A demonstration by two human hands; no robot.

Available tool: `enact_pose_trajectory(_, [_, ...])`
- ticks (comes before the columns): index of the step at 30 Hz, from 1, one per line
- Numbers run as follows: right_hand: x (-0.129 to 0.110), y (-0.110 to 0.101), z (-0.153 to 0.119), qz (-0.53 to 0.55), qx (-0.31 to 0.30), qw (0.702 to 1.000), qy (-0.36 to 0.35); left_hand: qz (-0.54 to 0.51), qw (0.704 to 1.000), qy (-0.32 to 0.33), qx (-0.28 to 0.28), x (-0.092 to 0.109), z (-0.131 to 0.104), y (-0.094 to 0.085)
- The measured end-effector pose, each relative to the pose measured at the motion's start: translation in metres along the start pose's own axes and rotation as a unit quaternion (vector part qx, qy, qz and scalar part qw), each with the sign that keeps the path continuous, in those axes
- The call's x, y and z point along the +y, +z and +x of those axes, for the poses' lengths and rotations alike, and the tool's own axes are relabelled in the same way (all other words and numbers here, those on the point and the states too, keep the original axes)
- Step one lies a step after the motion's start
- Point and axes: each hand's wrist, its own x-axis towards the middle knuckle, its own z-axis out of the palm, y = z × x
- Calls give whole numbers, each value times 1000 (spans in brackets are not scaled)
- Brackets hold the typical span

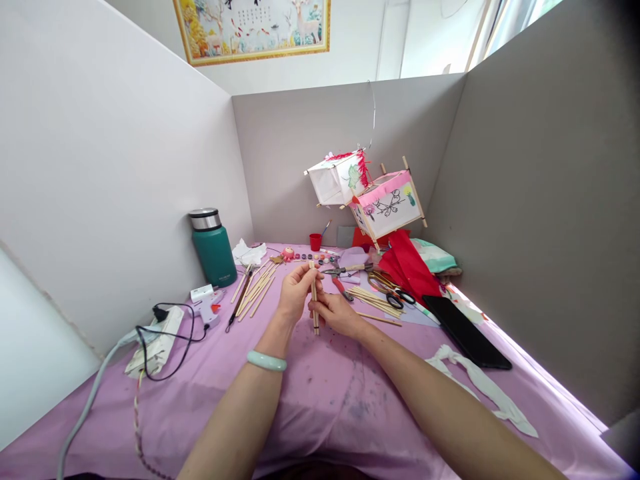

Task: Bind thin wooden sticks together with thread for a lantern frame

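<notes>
A small bundle of wooden sticks point(315, 310) stands nearly upright between my two hands above the purple cloth. Near its lower end a dark band goes round it. My left hand point(299, 288), with a pale green bangle on the wrist, pinches the upper part. The fingers of my right hand point(334, 312) close on the bundle lower down. Just beyond my hands lie pliers point(345, 270) and a red-handled tool point(342, 288). More loose sticks point(375, 301) rest to the right of my right hand, and another pile of sticks point(257, 292) is on the left.
A green bottle point(214, 250) and a glue gun point(206, 308) with cables stand left. Two paper lanterns point(387, 207) hang at the back right. Scissors point(400, 298), red cloth point(413, 267), a black tablet-like slab point(465, 333) and white cloth strips point(480, 380) lie right. Grey panels enclose the table.
</notes>
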Motion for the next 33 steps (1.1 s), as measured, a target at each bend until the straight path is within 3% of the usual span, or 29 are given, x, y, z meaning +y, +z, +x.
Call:
enact_pose_trajectory(17, [-5, 1, -2, -30, 12, 999, -13, -16, 999, 4, -42, 2, -2, -3])
enact_pose_trajectory(33, [4, 3, 0, -119, 39, 992, -37, -26, 999, 24, -30, -9, -4, 3])
